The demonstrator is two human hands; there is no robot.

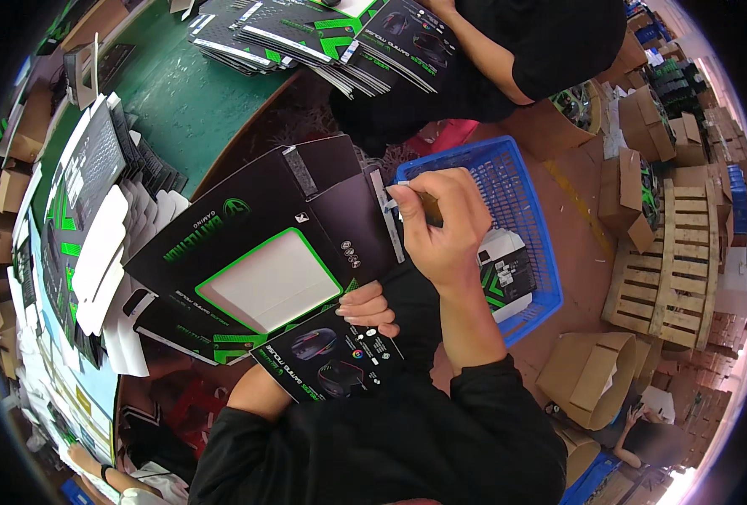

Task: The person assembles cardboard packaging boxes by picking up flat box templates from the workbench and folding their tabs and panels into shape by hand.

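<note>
A black printed cardboard box (213,210) with green accents and a green-edged window lies in front of me, partly unfolded. My left hand (369,308) is curled over its near edge and holds it; my left forearm passes beneath the cardboard. My right hand (449,220) is closed in a pinch at the box's right-hand flap, beside a pale strip (388,216) along that flap's edge. A small whitish bit shows at the fingertips, too small to name. Directly behind the right hand is a blue plastic basket (542,244) with a folded printed carton (506,273) in it.
A green-topped table (184,109) bears stacked flat cartons (306,38) at the far side and more cartons (87,194) at left. Another person's arm (487,50) is close by at the far side. Open cardboard boxes (588,379) and a wooden pallet (668,252) stand at right.
</note>
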